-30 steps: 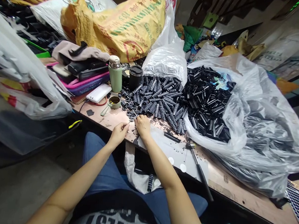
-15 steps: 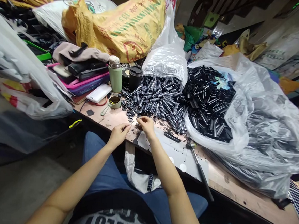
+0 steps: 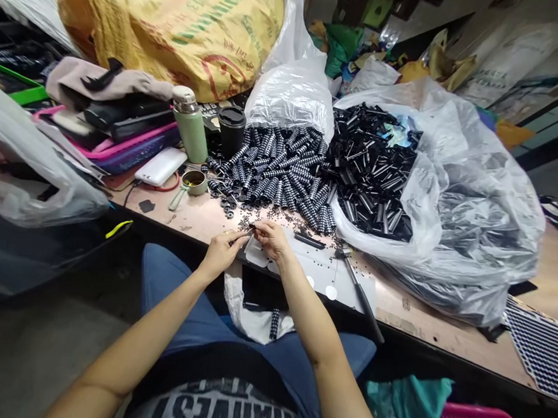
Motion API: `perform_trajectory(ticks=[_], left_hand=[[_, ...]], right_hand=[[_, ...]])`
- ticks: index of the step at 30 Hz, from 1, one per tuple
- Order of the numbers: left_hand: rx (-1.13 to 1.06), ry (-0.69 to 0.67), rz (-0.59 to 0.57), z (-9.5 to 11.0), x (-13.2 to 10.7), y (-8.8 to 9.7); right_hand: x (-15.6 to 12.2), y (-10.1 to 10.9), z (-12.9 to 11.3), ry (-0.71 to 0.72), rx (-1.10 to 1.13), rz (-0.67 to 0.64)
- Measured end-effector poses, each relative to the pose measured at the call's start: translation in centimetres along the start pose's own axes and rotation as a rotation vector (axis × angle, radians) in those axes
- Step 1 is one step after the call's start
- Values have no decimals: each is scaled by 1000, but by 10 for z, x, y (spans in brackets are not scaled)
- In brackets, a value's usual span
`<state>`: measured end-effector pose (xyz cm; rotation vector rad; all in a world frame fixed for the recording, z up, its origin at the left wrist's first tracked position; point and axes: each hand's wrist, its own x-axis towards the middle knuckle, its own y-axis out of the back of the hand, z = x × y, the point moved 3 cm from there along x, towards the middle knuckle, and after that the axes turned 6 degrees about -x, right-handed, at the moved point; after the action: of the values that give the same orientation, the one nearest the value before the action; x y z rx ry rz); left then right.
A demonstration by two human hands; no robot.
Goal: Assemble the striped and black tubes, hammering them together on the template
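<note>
My left hand (image 3: 221, 251) and my right hand (image 3: 271, 238) meet at the table's near edge, both pinched on a thin metal pin (image 3: 250, 230) that spans between the fingertips. A small dark bead seems to sit at the right fingertips; it is too small to be sure. Just beyond the hands lie loose small black beads (image 3: 278, 218) and a heap of black-and-white striped rods (image 3: 281, 171). A white sheet (image 3: 322, 277) lies under my right wrist.
A clear bag of black tubes (image 3: 377, 171) fills the right of the wooden table (image 3: 423, 327). A green flask (image 3: 189, 125), black cup (image 3: 230, 129), small tin (image 3: 193, 181) and white phone (image 3: 160, 166) stand left. A dark tool (image 3: 359, 291) lies right of my hands. A white bag (image 3: 252, 315) hangs below the edge.
Both hands lifted off the bead pile and drew together toward me, fingertips now meeting on the pin. The camera tilted down and right, showing a pink basket at the lower right.
</note>
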<state>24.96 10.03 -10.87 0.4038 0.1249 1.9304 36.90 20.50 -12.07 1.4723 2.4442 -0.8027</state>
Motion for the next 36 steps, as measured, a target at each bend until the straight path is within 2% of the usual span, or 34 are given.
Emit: perform_trajectory(ticks=[4,9,15,17,19,20,22,24,26,31,36], left_hand=[[-19,-19,21,4,0,-1],[-25,-17,12,3,1,-3],[4,31,9,-4,-4,-3],[-11,75,26,-8,-4,-1],[-68,126,21,-12,-3,-1],[-110,155,11,-15,-2,-1],[-194,222,14,-19,0,-2],[-231,275,48,-21,1,-1],[-211,270,79,-20,1,2],[-133,216,98,-20,5,4],[-155,228,83,-27,9,-8]], right_hand=[[-1,6,-4,0,30,44],[-4,6,-3,-11,6,25],[-11,6,0,89,-101,11],[-11,4,-3,196,-272,-34],[-5,0,-10,369,-555,-25],[0,-3,-14,457,-727,35],[14,-10,-23,579,-1087,239],[31,-18,-29,607,-1436,404],[44,-23,-31,591,-1651,437],[44,-10,-28,571,-1716,418],[33,6,-24,596,-1726,448]])
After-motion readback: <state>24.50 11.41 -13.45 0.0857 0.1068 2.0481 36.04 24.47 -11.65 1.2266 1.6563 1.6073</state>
